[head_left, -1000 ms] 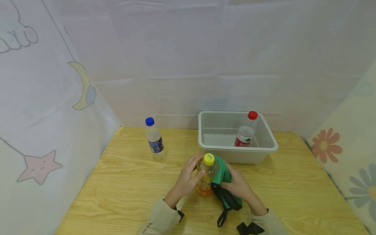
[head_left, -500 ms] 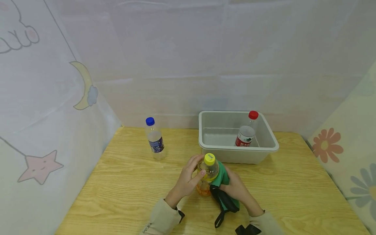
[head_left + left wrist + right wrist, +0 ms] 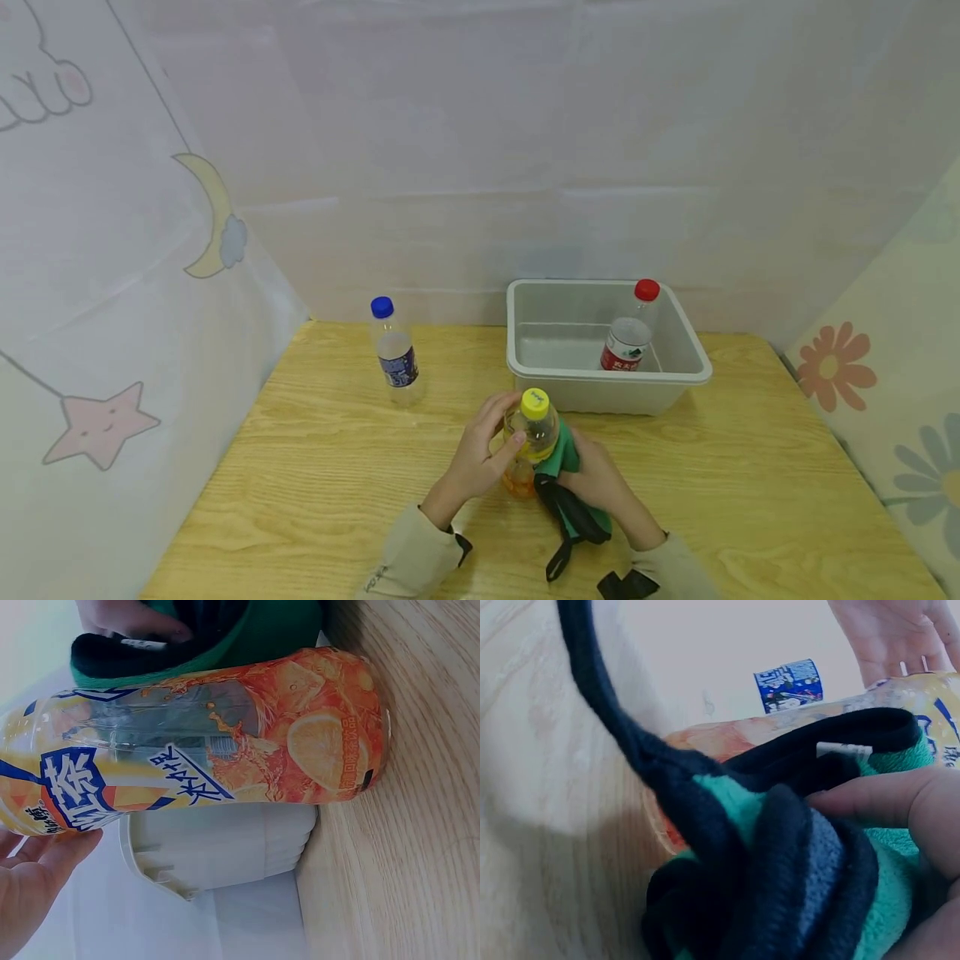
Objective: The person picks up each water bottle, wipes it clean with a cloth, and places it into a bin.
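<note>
An upright tea bottle [image 3: 537, 433] with a yellow cap stands on the wooden table; the left wrist view shows its orange-slice label down to the base. My left hand [image 3: 478, 450] grips its upper part from the left, thumb in front and fingers behind. On the bottle's right side, my right hand [image 3: 597, 475] holds a bunched green cloth [image 3: 567, 450] with black edging against it. A black loop [image 3: 600, 682] hangs from the cloth. In the right wrist view, the thumb presses on the folds, and much of the bottle is hidden behind the cloth.
Behind the hands stands a pale grey plastic bin [image 3: 600, 392], holding a red-capped bottle [image 3: 626, 342] that leans inside. A blue-capped bottle [image 3: 397, 362] is upright at the back left of the wooden table [image 3: 315, 500]. Printed cloth sheets [image 3: 450, 167] surround the table.
My right hand and the cloth have shifted slightly left and down along the bottle's side. The left hand and the bottle have stayed nearly in place.
</note>
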Tool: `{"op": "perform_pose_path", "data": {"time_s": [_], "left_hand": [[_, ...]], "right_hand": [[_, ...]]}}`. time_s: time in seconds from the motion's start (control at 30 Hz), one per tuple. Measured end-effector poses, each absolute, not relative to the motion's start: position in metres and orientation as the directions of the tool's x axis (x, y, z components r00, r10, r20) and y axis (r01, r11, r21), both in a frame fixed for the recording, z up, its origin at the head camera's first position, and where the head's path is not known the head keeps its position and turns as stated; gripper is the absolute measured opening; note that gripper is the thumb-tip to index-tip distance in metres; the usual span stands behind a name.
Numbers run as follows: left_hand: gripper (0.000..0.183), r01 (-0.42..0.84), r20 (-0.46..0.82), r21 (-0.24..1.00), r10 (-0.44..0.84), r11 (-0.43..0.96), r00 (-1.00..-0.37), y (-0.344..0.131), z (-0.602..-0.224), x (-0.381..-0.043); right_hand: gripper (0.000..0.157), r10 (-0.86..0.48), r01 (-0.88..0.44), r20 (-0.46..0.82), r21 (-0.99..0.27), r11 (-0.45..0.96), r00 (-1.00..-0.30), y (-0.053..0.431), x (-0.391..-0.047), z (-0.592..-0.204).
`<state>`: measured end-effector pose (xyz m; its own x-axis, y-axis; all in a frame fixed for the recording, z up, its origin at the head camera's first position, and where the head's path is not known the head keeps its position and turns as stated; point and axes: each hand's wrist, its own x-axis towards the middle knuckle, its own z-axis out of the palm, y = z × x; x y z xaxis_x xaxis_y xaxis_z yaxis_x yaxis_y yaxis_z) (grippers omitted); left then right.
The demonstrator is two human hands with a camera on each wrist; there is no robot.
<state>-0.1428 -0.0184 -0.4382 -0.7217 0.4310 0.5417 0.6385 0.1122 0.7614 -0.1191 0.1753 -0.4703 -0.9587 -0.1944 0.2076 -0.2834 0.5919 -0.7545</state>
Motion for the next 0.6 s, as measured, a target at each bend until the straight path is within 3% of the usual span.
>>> {"op": "perform_pose_path", "data": {"time_s": [0.17,0.4,0.6], "left_hand": [[0.044,0.622,0.526,0.775,0.431,0.112,-0.733,-0.019,-0.412,-0.13],[0.063,0.617,0.512,0.765,0.408,0.184,-0.756,-0.018,-0.437,-0.142],[0.06,0.635,0.539,0.744,0.374,0.21,-0.755,-0.014,-0.439,-0.143]], "right_hand": [[0.053,-0.19,-0.231,0.138,-0.709,0.666,-0.972,0.171,-0.119,-0.473],[0.054,-0.186,-0.222,0.126,-0.673,0.706,-0.974,0.169,-0.119,-0.481],[0.053,-0.194,-0.239,0.143,-0.67,0.703,-0.97,0.17,-0.119,-0.483]]}}
